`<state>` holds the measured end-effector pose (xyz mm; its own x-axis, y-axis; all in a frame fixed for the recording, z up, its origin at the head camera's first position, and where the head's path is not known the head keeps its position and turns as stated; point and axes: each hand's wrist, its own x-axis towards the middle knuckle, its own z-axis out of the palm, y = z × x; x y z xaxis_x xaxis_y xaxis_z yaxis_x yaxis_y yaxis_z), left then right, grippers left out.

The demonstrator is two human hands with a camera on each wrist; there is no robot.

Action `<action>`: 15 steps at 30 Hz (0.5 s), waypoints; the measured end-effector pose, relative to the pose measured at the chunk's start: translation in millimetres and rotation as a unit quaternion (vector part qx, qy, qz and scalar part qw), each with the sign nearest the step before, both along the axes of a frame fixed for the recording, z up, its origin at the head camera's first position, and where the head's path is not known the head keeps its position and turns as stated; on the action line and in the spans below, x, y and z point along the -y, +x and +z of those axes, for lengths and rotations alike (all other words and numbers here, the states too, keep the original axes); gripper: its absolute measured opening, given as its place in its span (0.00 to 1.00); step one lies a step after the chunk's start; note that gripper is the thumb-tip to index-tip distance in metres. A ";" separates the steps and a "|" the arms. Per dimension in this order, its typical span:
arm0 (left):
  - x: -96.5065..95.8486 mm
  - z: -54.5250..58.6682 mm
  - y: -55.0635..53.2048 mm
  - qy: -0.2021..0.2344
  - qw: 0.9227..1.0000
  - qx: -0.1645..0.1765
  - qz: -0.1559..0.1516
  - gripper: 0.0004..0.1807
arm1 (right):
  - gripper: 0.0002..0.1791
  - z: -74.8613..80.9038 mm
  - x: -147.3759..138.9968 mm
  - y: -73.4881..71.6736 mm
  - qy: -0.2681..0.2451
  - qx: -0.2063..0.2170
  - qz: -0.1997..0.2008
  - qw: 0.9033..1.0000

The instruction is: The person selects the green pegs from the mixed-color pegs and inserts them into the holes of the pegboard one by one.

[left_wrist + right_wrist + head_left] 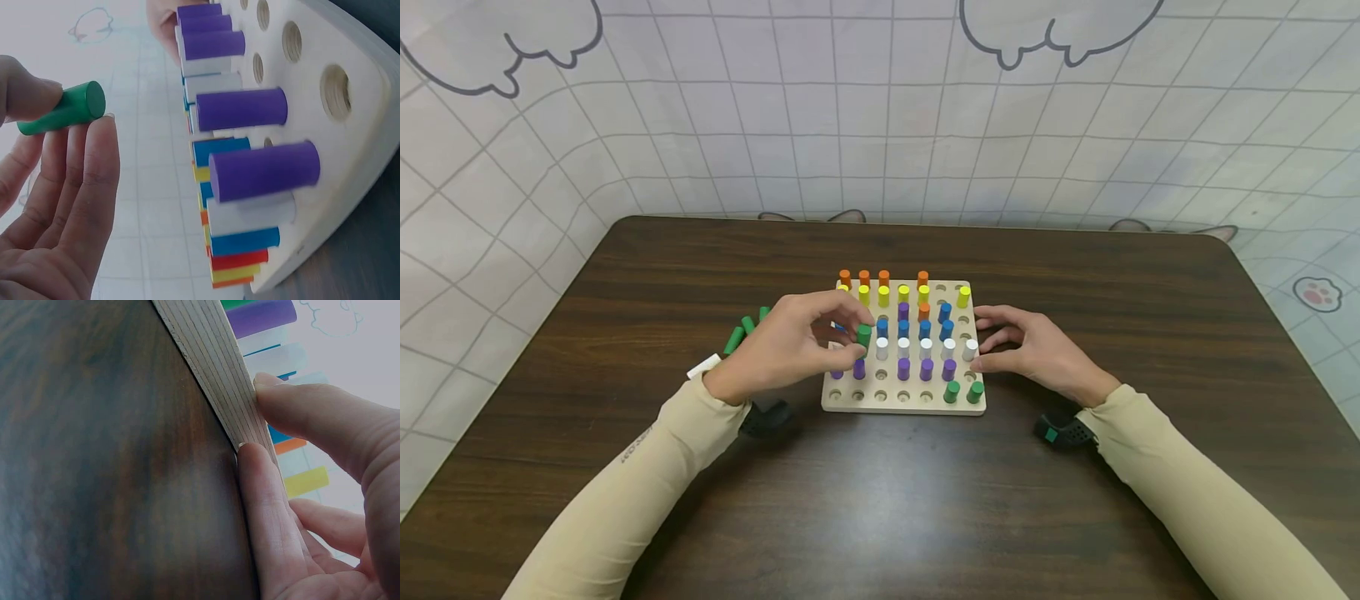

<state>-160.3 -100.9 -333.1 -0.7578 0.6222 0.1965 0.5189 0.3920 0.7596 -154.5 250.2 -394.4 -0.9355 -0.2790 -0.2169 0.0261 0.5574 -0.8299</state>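
Between its thumb and fingers, my left hand point(790, 342) pinches a green peg point(75, 109), held above the left part of a pale wooden pegboard point(902, 406). At the board's right side, my right hand point(1037, 346) holds the edge, thumb at the upper rim and index finger against the layered side point(219, 381). Standing in the holes are purple pegs point(244, 109), white pegs point(926, 349), blue pegs point(925, 329), yellow pegs point(883, 297) and orange pegs point(883, 277). Green pegs point(974, 392) occupy the front right corner; the other front-row holes show bare. My left hand hides part of the board's left side.
Several loose green pegs point(734, 340) lie on the dark wooden table point(880, 500) beyond my left wrist. A white piece point(703, 367) shows beside that wrist. A grid-patterned cloth point(865, 108) hangs behind the table.
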 end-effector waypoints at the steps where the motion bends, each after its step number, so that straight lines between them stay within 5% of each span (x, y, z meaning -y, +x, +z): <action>1: -1.5 0.0 0.3 0.000 1.000 0.001 -0.002 0.15 | 0.47 -0.5 -0.1 -0.4 0.000 0.001 -0.001 1.000; 15: -20.8 -7.1 6.1 -0.008 0.999 0.004 -0.035 0.15 | 0.47 -2.0 -0.9 -1.3 0.006 -0.002 -0.001 1.000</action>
<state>-154.2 -80.1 -340.2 -0.7137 0.6766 0.1810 0.5400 0.3670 0.7574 -155.7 251.1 -396.4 -0.9371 -0.2740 -0.2165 0.0245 0.5668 -0.8235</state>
